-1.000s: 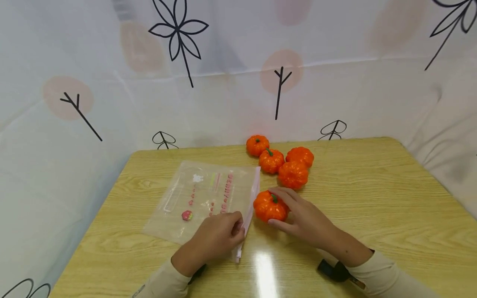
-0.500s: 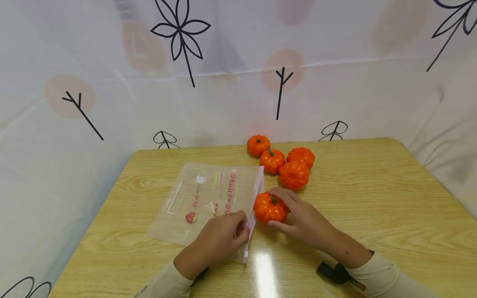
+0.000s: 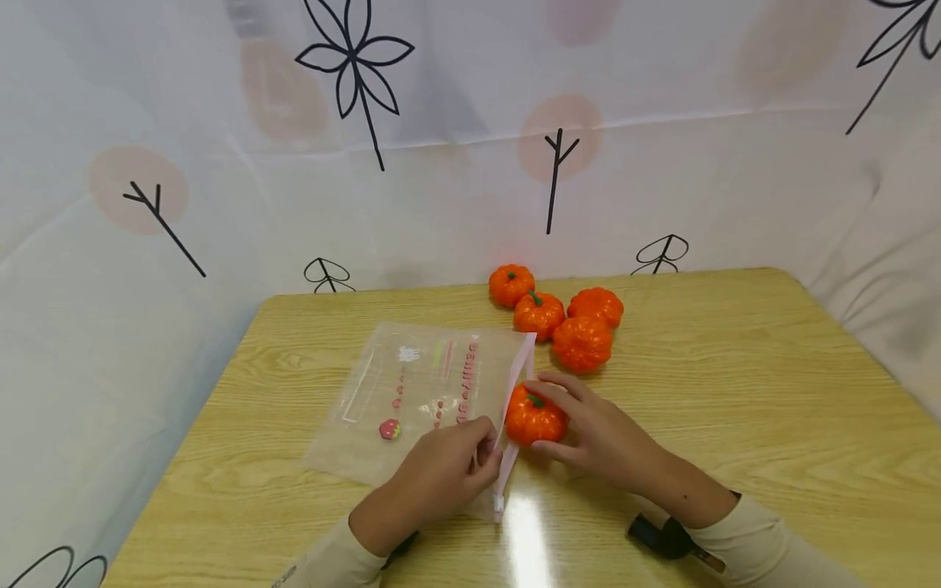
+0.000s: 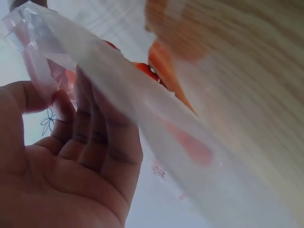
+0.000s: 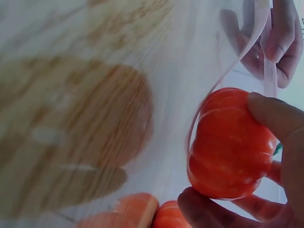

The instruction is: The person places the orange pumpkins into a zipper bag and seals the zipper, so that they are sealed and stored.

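A clear zip bag [image 3: 367, 441] with a pink zip edge and printed strawberries lies on the table, its mouth facing right. My left hand [image 3: 444, 469] pinches the upper edge of that mouth between thumb and fingers; in the left wrist view the bag's film [image 4: 190, 142] stretches past the fingers. My right hand [image 3: 610, 437] grips a small orange toy pumpkin [image 3: 535, 418] with a green stem, right at the bag's mouth. In the right wrist view the pink edge curves behind the pumpkin [image 5: 230, 145], and thumb and fingers span its sides.
Several more orange pumpkins sit in a cluster behind the right hand, among them a front one [image 3: 582, 345] and a rear one [image 3: 511, 286]. The wooden table [image 3: 735, 367] ends at a patterned white cloth [image 3: 441, 204] at the back.
My left hand and the bag have shifted right, and the bag's mouth has parted around the near side of the pumpkin. The right hand keeps its grip with little movement.
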### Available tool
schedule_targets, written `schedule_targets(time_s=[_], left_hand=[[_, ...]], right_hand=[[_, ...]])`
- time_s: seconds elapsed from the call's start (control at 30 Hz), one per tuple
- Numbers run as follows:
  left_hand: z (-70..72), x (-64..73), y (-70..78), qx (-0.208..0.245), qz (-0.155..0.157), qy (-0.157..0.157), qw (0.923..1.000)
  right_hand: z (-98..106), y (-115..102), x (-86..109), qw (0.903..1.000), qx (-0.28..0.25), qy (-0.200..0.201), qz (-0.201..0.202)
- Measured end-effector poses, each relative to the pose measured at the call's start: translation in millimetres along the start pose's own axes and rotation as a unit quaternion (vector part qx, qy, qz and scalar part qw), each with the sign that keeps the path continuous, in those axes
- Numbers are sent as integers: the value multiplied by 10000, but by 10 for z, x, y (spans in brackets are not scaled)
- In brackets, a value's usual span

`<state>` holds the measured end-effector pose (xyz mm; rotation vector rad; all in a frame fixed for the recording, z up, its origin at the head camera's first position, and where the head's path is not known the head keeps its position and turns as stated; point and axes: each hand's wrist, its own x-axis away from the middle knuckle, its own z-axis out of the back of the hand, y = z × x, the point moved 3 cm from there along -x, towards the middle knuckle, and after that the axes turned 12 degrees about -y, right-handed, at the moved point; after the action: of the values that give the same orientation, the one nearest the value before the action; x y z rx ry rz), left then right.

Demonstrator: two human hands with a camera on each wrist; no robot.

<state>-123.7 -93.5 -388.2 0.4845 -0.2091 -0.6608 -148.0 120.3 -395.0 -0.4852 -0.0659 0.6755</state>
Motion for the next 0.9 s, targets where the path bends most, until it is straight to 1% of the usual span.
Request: schedule_targets(time_s=[0.17, 0.37, 0.43, 0.63, 0.77, 0.9], left_hand=[[-18, -5, 17, 240, -77, -78, 9997], [-34, -11, 46, 862, -170, -325, 9956], [-37, -12, 55, 981, -167, -380, 9943], [-52, -27, 72, 1032, -142, -444, 9936], [-74, -36, 72, 1033, -111, -523, 9932], [-82, -35, 72, 1007, -82, -508, 9936]], right_hand=[[-9, 14, 9, 10000, 23, -48, 0], [-8, 2, 11, 9999, 12, -122, 100], [-9, -2, 6, 9998, 42, -146, 92], [-12, -9, -2, 9997, 221, -77, 48], [-26, -17, 2, 9997, 197, -61, 130], [-34, -19, -7, 9998, 156, -56, 115]])
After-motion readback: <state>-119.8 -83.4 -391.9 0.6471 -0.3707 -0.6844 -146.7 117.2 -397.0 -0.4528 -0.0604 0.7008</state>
